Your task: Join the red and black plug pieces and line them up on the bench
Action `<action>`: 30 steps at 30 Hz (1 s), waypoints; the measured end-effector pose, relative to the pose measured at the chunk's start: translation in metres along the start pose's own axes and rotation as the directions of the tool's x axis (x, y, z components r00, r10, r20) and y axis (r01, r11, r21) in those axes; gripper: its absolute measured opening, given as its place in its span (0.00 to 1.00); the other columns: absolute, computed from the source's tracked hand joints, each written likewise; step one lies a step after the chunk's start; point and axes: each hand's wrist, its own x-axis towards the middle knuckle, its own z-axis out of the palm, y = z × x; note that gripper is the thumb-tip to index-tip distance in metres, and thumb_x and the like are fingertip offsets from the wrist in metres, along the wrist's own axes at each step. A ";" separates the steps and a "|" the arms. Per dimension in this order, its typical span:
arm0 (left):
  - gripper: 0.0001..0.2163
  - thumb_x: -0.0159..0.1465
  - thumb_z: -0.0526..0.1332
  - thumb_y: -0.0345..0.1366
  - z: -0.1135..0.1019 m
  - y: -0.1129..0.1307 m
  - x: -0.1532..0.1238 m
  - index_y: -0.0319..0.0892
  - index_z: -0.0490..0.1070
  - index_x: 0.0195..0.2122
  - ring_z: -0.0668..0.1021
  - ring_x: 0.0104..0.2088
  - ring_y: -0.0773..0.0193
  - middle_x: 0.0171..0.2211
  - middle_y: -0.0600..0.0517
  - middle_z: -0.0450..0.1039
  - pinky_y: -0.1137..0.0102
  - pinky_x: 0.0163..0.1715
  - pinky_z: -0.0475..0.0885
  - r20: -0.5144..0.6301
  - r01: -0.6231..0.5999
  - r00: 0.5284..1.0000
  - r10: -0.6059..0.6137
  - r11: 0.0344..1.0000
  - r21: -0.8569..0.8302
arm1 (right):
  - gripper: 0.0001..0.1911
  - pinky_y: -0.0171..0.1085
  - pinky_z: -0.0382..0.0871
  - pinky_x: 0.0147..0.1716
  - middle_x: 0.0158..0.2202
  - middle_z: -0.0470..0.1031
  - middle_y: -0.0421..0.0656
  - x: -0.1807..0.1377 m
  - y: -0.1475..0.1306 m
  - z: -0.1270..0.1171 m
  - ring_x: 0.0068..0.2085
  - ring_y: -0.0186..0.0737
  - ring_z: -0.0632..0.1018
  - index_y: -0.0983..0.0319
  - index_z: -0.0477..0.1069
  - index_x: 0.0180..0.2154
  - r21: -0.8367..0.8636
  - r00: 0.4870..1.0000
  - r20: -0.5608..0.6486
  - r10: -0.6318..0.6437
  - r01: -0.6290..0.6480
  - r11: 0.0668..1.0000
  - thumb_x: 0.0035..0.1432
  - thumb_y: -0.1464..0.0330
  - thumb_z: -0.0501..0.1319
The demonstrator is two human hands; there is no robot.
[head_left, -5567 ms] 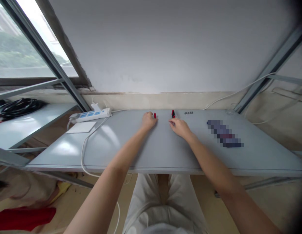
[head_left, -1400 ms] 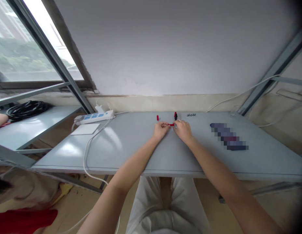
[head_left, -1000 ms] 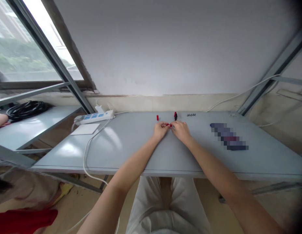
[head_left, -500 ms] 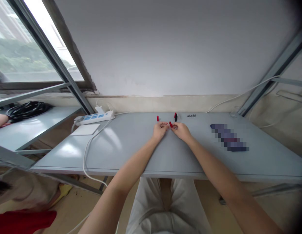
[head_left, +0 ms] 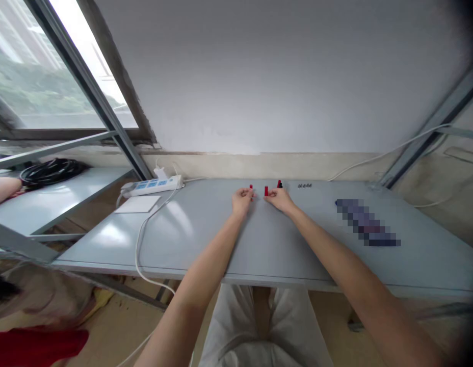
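My right hand [head_left: 281,199] pinches a small red cylinder-like piece [head_left: 266,191] upright between thumb and fingertips, at or just above the tabletop. To its left, my left hand [head_left: 241,199] has its fingers drawn together, right in front of another small red piece [head_left: 251,186]. Those fingers cover the lower part of that piece, and whether they grip it or something else is hidden. Just behind my right hand stands a further red piece [head_left: 279,183] with a black part [head_left: 281,185] beside it, partly covered by the hand. Several small dark metal-looking pieces [head_left: 304,186] lie in a row farther right.
The grey table [head_left: 206,239] meets a wall at the back. On its left are a white power strip [head_left: 156,184], a flat white box [head_left: 138,204] and a trailing cable [head_left: 137,244]. A pixelated dark object [head_left: 364,223] lies right. Another person's arm [head_left: 7,189] shows far left.
My hands have moved apart. The left hand has shifted left to the standing red piece, while the right still holds its red piece, now more upright. The view has shifted slightly.
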 end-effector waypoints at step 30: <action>0.02 0.56 0.57 0.28 -0.011 -0.008 0.012 0.39 0.67 0.29 0.73 0.26 0.69 0.25 0.50 0.72 0.73 0.30 0.68 -0.054 0.003 0.999 -0.001 0.999 0.045 | 0.09 0.34 0.64 0.34 0.34 0.77 0.45 0.028 -0.018 0.038 0.37 0.41 0.76 0.61 0.74 0.32 -0.321 0.999 -0.013 0.041 -0.043 0.946 0.50 0.64 0.60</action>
